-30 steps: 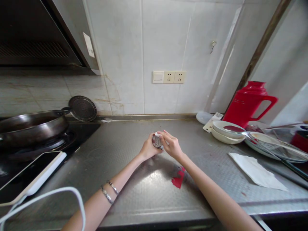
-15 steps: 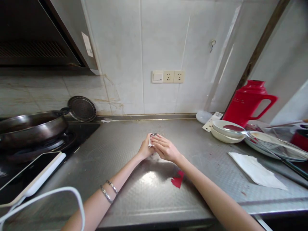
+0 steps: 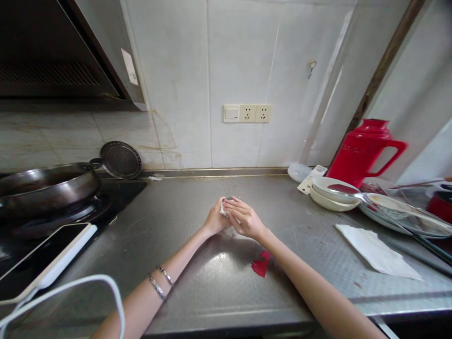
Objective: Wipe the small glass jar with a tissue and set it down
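Near the centre of the metal counter, my left hand (image 3: pixel 216 219) and my right hand (image 3: pixel 246 220) are pressed together around a small object. A white piece of tissue (image 3: pixel 223 207) shows between them, with a bit of something dark at the top. The fingers of both hands are closed, and those of my right hand lie over the tissue. Most of the object is hidden. Below my right hand, a torn red scrap (image 3: pixel 260 263) lies flat on the counter (image 3: pixel 197 292).
A pan (image 3: pixel 49 188) sits on the stove at left, near a phone (image 3: pixel 45 259) with a white cable (image 3: pixel 88 278). At right are a red thermos (image 3: pixel 360 150), stacked bowls (image 3: pixel 334 200), plates with utensils, and a white napkin (image 3: pixel 377 249).
My two hands have shifted very slightly, and the white tissue between them looks more crumpled. Everything on the counter around them stays where it was.
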`<action>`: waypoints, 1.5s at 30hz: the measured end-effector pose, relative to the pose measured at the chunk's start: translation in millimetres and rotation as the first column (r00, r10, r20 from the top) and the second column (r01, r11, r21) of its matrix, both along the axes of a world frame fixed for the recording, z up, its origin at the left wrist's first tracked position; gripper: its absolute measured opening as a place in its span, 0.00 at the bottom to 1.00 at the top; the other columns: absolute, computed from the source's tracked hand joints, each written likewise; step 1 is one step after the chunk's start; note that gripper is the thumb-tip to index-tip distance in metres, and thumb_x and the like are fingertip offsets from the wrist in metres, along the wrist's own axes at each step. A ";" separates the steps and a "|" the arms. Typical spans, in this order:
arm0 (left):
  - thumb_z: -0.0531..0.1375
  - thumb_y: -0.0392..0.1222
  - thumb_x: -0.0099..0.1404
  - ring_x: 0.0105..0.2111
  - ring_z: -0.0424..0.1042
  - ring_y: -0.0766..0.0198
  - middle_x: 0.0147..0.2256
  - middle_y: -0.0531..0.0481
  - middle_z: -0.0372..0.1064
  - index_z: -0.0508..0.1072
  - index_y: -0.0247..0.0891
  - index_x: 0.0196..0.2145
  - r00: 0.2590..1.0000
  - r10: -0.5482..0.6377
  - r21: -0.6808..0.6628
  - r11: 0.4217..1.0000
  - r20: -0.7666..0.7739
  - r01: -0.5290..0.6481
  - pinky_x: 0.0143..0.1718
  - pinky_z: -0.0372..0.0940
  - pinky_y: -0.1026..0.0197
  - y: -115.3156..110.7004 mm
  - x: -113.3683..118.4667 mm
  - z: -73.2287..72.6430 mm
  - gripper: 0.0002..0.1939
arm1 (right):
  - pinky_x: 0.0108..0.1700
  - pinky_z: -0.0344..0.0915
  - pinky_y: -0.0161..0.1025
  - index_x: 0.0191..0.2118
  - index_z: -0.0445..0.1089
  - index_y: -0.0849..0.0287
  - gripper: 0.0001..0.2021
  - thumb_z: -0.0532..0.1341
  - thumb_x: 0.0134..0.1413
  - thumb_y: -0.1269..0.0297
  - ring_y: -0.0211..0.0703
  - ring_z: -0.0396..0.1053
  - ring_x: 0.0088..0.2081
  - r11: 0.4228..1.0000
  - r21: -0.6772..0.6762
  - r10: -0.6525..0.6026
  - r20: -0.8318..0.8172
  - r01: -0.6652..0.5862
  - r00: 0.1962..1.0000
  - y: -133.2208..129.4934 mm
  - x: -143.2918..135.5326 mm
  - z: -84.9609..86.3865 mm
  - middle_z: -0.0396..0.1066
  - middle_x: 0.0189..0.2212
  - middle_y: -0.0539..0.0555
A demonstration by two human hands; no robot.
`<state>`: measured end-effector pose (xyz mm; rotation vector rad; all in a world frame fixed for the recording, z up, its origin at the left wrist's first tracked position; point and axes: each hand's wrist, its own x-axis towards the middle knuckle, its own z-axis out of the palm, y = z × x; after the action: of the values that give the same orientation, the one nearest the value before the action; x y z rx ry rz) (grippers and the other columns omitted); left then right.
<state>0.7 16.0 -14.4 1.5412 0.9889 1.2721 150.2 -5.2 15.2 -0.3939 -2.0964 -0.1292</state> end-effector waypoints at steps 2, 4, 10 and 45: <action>0.72 0.35 0.39 0.39 0.73 0.58 0.40 0.46 0.74 0.66 0.37 0.49 0.998 0.009 0.050 0.999 -0.062 -0.006 0.41 0.67 0.59 0.6 0.6 1.7 0.37 | 0.60 0.61 0.55 0.46 0.73 0.56 0.13 0.54 0.61 0.69 0.48 0.70 0.52 0.991 -0.132 -0.029 -0.118 0.014 0.993 2.7 -0.9 -0.8 0.74 0.47 0.57; 0.72 0.35 0.37 0.36 0.73 0.59 0.38 0.47 0.73 0.66 0.36 0.49 0.993 0.030 0.059 0.998 -0.113 -0.023 0.39 0.68 0.60 -1.3 2.0 5.5 0.39 | 0.59 0.62 0.56 0.45 0.75 0.54 0.13 0.54 0.62 0.64 0.49 0.72 0.50 0.953 -0.303 -0.108 -0.273 0.021 0.956 6.3 -2.1 -2.3 0.76 0.45 0.54; 0.71 0.39 0.41 0.24 0.69 0.67 0.31 0.52 0.71 0.64 0.36 0.49 1.000 -0.008 -0.188 0.982 -0.019 0.004 0.22 0.65 0.65 -17.0 8.1 23.9 0.36 | 0.55 0.66 0.56 0.44 0.76 0.52 0.13 0.56 0.61 0.58 0.53 0.72 0.49 0.854 -0.518 -0.237 -0.454 -0.038 0.859 5.0 -6.7 -4.0 0.76 0.44 0.53; 0.67 0.34 0.43 0.24 0.71 0.64 0.30 0.51 0.73 0.68 0.36 0.40 0.970 0.164 0.049 0.986 -0.177 -0.158 0.23 0.64 0.65 -2.9 -7.2 19.6 0.24 | 0.61 0.60 0.54 0.52 0.68 0.57 0.16 0.54 0.60 0.72 0.47 0.64 0.58 1.000 -0.009 -0.023 0.019 0.023 1.000 -0.6 -3.0 -5.1 0.71 0.51 0.59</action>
<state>-6.4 13.1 5.2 1.6533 1.2352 1.2821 147.2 -5.8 10.1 -0.4236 -2.1123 -0.1375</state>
